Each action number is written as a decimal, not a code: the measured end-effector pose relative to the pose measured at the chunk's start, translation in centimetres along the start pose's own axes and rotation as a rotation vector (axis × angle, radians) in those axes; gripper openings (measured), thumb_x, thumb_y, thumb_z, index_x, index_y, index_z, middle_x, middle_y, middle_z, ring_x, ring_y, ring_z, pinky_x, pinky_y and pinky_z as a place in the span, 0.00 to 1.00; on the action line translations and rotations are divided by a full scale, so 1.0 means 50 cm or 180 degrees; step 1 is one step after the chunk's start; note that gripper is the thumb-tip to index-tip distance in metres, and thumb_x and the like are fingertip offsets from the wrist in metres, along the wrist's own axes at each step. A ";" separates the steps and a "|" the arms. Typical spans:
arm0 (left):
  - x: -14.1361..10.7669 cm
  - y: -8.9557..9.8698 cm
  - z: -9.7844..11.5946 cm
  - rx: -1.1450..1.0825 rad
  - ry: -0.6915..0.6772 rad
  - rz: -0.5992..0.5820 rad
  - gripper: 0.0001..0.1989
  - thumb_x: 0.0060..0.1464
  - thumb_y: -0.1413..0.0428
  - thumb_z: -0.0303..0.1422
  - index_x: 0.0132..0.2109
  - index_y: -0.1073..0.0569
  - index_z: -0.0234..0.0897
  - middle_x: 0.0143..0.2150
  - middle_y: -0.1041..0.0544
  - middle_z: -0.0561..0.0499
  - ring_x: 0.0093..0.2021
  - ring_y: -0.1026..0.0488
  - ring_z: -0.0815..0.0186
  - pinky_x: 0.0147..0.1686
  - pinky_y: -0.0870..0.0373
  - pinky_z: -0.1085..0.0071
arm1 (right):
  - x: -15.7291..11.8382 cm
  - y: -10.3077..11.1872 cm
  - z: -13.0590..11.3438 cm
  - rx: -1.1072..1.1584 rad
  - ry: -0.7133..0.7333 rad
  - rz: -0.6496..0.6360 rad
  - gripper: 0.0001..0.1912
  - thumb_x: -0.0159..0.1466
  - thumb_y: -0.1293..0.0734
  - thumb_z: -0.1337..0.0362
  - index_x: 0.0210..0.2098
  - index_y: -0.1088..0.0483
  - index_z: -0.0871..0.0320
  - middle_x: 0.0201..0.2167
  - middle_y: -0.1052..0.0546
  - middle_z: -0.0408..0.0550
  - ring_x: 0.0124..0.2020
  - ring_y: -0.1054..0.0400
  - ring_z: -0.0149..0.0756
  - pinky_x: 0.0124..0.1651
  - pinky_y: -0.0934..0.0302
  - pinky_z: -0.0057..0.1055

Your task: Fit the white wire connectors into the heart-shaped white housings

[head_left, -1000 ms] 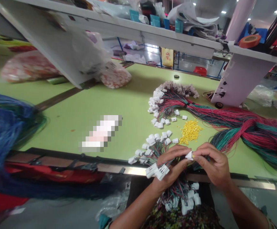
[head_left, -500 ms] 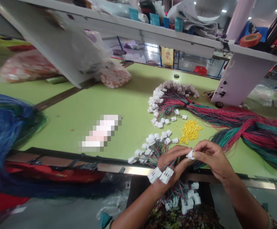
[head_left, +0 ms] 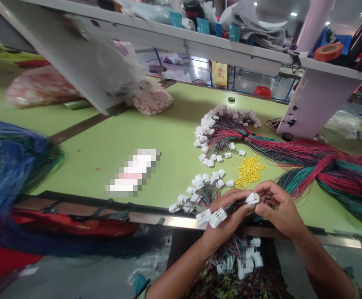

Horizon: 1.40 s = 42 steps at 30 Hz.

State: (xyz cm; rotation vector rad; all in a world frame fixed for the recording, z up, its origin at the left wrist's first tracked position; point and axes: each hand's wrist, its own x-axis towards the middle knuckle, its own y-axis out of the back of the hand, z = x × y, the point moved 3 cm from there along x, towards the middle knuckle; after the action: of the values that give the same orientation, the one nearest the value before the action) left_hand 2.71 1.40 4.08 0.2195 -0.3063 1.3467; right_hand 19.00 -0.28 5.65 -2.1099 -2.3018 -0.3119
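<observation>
My left hand (head_left: 227, 218) is closed around thin wires and pinches a white plastic connector (head_left: 252, 198) at its fingertips. Two more white connectors (head_left: 217, 217) hang over the back of this hand, near the wrist. My right hand (head_left: 279, 209) meets the pinched connector from the right, index fingertip at its top and thumb at its lower edge. A small yellowish spot shows on the connector's end. Just beyond my hands lies a pile of tiny yellow pieces (head_left: 249, 171). Wired white connectors (head_left: 199, 182) spread on the table to the left, and others (head_left: 249, 257) dangle over my lap.
A thick bundle of red, black and green wires (head_left: 293, 149) with white connectors runs along the right. Blue wires (head_left: 15, 145) drape over the left edge of the green table (head_left: 84, 145). A bag of small parts (head_left: 152, 99) sits below the white shelf (head_left: 168, 35).
My right thumb has shifted down and away from the connector's face, so more of the connector shows. My left hand has turned slightly, tilting the connectors on its back.
</observation>
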 end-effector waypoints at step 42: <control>0.005 -0.020 -0.001 0.0854 -0.0380 0.0318 0.06 0.57 0.39 0.30 0.41 0.19 0.39 0.34 0.16 0.50 0.31 0.21 0.64 0.32 0.26 0.71 | 0.012 0.001 -0.065 -0.0921 0.1349 0.0138 0.02 0.66 0.30 0.66 0.36 0.24 0.53 0.37 0.24 0.45 0.40 0.28 0.35 0.43 0.31 0.32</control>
State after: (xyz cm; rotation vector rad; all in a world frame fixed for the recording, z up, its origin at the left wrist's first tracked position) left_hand 3.75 1.46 4.13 0.5159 -0.2380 1.4756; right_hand 18.58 -0.15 8.95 -1.9516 -2.0578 -1.0340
